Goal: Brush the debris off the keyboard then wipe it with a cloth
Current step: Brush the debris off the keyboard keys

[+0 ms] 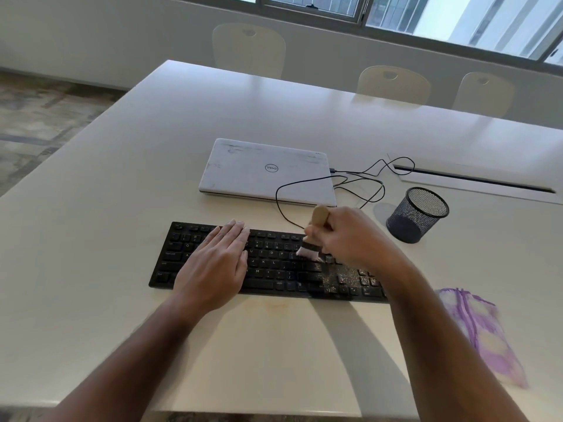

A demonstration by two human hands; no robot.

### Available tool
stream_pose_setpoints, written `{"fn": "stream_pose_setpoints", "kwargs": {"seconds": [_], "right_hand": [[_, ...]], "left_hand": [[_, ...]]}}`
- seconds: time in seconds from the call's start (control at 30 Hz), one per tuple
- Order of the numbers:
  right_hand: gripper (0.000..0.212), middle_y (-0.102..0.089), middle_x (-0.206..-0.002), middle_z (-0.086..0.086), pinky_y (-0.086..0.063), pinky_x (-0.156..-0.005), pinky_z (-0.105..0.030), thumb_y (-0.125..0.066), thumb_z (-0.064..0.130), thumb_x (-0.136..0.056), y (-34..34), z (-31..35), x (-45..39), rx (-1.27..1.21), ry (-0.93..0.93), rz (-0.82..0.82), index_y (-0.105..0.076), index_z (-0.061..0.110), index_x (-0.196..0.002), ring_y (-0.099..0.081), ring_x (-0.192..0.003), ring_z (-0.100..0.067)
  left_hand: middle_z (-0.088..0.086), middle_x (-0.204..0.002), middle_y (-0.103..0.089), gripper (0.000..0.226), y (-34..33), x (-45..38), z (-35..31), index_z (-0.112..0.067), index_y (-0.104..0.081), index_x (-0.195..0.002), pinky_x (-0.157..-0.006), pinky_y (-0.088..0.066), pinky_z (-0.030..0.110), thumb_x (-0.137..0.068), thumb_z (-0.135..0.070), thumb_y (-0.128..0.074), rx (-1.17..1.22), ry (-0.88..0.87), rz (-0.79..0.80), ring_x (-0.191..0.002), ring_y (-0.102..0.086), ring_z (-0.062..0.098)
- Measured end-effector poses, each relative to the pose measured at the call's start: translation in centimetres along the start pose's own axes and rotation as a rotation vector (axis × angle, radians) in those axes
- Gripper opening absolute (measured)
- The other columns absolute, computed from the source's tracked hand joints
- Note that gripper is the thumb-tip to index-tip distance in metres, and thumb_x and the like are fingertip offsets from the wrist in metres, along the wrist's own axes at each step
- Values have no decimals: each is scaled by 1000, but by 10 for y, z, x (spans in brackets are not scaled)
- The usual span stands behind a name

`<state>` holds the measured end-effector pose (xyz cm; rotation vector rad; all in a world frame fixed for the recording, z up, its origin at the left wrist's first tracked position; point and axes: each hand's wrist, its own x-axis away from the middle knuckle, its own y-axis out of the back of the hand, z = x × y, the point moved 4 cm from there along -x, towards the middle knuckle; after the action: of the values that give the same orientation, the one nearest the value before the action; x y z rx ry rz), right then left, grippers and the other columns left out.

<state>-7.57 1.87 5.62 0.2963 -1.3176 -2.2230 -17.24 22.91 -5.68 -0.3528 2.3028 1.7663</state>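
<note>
A black keyboard [274,266] lies on the white table [274,345] in front of me. Pale debris [350,277] speckles its right part. My left hand [216,263] rests flat on the keyboard's left half, fingers straight. My right hand [350,236] grips a small brush [310,248] with a wooden handle. The brush's light bristles touch the keys right of the middle. A purple and white cloth [481,333] lies on the table to the right of the keyboard, under no hand.
A closed white laptop [268,172] sits behind the keyboard, with a black cable [350,184] looping from its right side. A black mesh pen cup [417,214] stands at the right. Three chairs [393,83] line the table's far edge.
</note>
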Motion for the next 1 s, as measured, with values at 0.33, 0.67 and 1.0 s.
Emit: {"fn": "stream_pose_setpoints", "kwargs": {"seconds": [0.33, 0.67, 1.0], "right_hand": [[37, -71, -66, -13, -60, -60, -45, -58, 18, -104, -31, 22, -10, -130, -50, -242, -63, 0, -71, -74, -61, -29], [43, -67, -61, -11, -58, -58, -43, -57, 20, -106, -27, 27, -9, -72, -34, -236, -60, 1, -68, -68, -53, -23], [37, -71, -63, -11, -60, -61, -40, -59, 18, -104, -24, 22, -6, -123, -51, -176, -66, -1, -73, -73, -61, -30]], "left_hand": [[5, -161, -37, 59, 1, 0, -1, -11, -39, -155, -126, -15, 31, -102, -34, -27, 0, 0, 2, -153, -24, 12], [5, -161, -36, 59, 0, 0, 0, -11, -40, -155, -126, -12, 29, -102, -35, -26, -6, -5, 0, -153, -24, 12], [5, -161, -38, 60, 1, 0, -1, -10, -41, -154, -126, -17, 32, -102, -35, -25, 4, 0, 1, -152, -25, 12]]}}
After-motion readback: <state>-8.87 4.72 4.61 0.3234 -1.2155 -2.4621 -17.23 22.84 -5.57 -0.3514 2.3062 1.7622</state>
